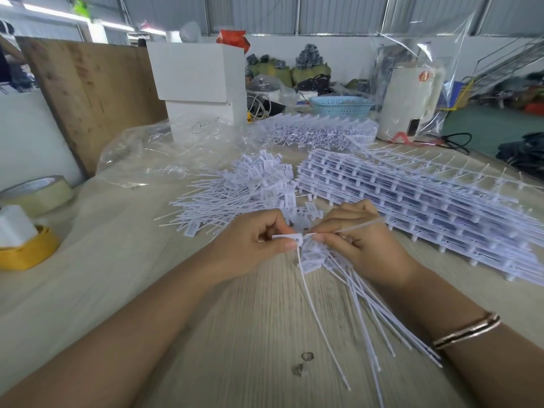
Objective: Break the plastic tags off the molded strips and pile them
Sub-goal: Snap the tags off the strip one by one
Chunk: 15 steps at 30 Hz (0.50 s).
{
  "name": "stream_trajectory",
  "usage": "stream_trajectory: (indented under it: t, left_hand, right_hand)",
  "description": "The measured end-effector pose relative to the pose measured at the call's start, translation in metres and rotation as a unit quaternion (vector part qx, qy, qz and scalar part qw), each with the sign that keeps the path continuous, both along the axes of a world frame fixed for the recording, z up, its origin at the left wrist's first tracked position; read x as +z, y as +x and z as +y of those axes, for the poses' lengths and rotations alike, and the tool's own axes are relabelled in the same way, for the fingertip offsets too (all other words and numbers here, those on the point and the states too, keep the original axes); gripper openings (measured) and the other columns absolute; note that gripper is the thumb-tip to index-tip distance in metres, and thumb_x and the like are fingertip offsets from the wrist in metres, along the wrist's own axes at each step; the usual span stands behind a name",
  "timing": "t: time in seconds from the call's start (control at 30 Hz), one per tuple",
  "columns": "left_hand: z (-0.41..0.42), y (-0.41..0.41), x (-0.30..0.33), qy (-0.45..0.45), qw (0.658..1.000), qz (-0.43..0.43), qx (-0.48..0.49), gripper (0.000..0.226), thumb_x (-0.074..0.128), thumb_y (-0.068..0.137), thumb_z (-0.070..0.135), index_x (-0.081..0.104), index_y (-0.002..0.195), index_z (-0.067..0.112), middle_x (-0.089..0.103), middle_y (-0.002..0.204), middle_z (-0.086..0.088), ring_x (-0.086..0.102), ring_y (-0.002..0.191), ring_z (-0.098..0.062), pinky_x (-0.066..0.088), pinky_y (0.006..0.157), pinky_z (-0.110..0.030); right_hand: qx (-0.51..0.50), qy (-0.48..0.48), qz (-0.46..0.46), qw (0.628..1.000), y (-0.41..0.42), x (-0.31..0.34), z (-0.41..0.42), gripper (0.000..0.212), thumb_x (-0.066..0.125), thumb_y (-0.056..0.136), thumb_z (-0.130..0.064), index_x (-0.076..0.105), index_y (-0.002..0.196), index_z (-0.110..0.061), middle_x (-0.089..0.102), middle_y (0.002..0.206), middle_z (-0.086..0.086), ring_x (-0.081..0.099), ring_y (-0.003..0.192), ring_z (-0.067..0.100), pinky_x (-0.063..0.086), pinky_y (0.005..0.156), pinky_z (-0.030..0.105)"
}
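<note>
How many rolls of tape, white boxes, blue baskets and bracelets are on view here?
Rolls of tape: 2, a beige roll and a yellow roll
White boxes: 2, upper box stacked on lower box
Blue baskets: 1
Bracelets: 1
Total: 6

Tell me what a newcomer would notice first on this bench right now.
Both hands meet at the centre: the left hand pinches one white tag, the right hand holds a bundle of tags trailing toward the camera. Behind them lies the pile of loose tags, with stacked molded strips to its right.
</note>
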<state>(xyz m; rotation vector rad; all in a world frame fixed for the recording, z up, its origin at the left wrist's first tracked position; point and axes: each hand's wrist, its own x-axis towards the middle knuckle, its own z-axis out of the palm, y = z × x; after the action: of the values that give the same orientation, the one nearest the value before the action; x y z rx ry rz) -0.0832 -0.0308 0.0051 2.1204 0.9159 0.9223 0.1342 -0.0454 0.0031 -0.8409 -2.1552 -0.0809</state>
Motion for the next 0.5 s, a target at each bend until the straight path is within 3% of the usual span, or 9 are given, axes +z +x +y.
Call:
stream_trajectory:
  t: [0.1, 0.17, 0.2, 0.27, 0.33, 0.43, 0.5]
  left_hand:
    - [0.000, 0.003, 0.001, -0.036, 0.999, -0.024, -0.017, 0.010, 0.068, 0.083, 0.018, 0.062, 0.077, 0.024, 0.065, 0.069, 0.012, 0.058, 0.065, -0.003, 0.047, 0.065, -0.022]
    - [0.000, 0.003, 0.000, -0.049, 0.998, -0.033, -0.027, 0.014, 0.068, 0.083, 0.017, 0.061, 0.075, 0.027, 0.064, 0.066, 0.015, 0.057, 0.063, 0.001, 0.045, 0.064, -0.014]
    - [-0.001, 0.000, 0.000, -0.056, 0.997, -0.031, -0.034, 0.013, 0.068, 0.082, 0.019, 0.062, 0.074, 0.027, 0.064, 0.066, 0.015, 0.056, 0.063, 0.001, 0.045, 0.063, -0.013]
    - [-0.001, -0.007, 0.000, -0.076, 0.996, -0.037, -0.034, 0.009, 0.069, 0.076, 0.031, 0.063, 0.074, 0.025, 0.063, 0.068, 0.013, 0.056, 0.064, -0.001, 0.044, 0.063, -0.015]
    - [0.001, -0.013, 0.000, -0.105, 0.991, -0.079, 0.001, 0.015, 0.068, 0.069, 0.040, 0.066, 0.075, 0.026, 0.064, 0.074, 0.005, 0.056, 0.070, -0.009, 0.044, 0.068, -0.025]
    - [0.005, -0.001, -0.001, -0.076, 0.992, -0.085, 0.049, 0.003, 0.071, 0.077, 0.034, 0.069, 0.080, 0.032, 0.066, 0.081, -0.007, 0.056, 0.074, -0.015, 0.045, 0.072, -0.027]
    - [0.006, 0.017, -0.005, -0.013, 0.997, -0.042, 0.064, 0.006, 0.070, 0.081, 0.027, 0.069, 0.086, 0.030, 0.068, 0.080, 0.004, 0.059, 0.071, -0.007, 0.045, 0.068, -0.019]
  right_hand:
    - [-0.004, -0.022, 0.003, 1.000, 0.002, 0.000, 0.001, 0.016, 0.060, 0.085, -0.035, 0.072, 0.092, -0.027, 0.072, 0.083, -0.008, 0.061, 0.078, 0.009, 0.036, 0.077, 0.038]
    - [0.002, -0.061, 0.036, 0.997, 0.003, 0.001, 0.001, 0.014, 0.061, 0.087, -0.029, 0.073, 0.091, -0.021, 0.073, 0.084, -0.008, 0.066, 0.079, 0.011, 0.045, 0.077, 0.045]
    - [0.006, -0.105, 0.089, 0.990, 0.007, 0.005, 0.000, 0.015, 0.060, 0.088, -0.027, 0.073, 0.089, -0.020, 0.072, 0.084, -0.012, 0.066, 0.080, 0.007, 0.050, 0.078, 0.041]
    - [-0.008, -0.115, 0.183, 0.976, 0.025, 0.012, 0.001, 0.016, 0.056, 0.091, -0.024, 0.072, 0.089, -0.022, 0.069, 0.082, -0.019, 0.063, 0.080, -0.004, 0.049, 0.073, 0.014]
    - [-0.043, -0.066, 0.164, 0.983, 0.043, 0.015, -0.001, 0.017, 0.055, 0.092, -0.018, 0.069, 0.096, -0.025, 0.065, 0.083, -0.016, 0.059, 0.079, -0.003, 0.044, 0.067, 0.009]
    - [-0.062, -0.053, 0.033, 0.996, 0.040, 0.007, 0.005, 0.032, 0.056, 0.090, 0.002, 0.064, 0.112, -0.020, 0.060, 0.090, -0.001, 0.057, 0.083, 0.013, 0.047, 0.078, 0.040]
    - [-0.065, -0.055, -0.031, 0.996, 0.025, 0.001, 0.010, 0.039, 0.053, 0.089, 0.007, 0.063, 0.119, -0.016, 0.054, 0.094, -0.003, 0.055, 0.082, 0.019, 0.044, 0.075, 0.050]
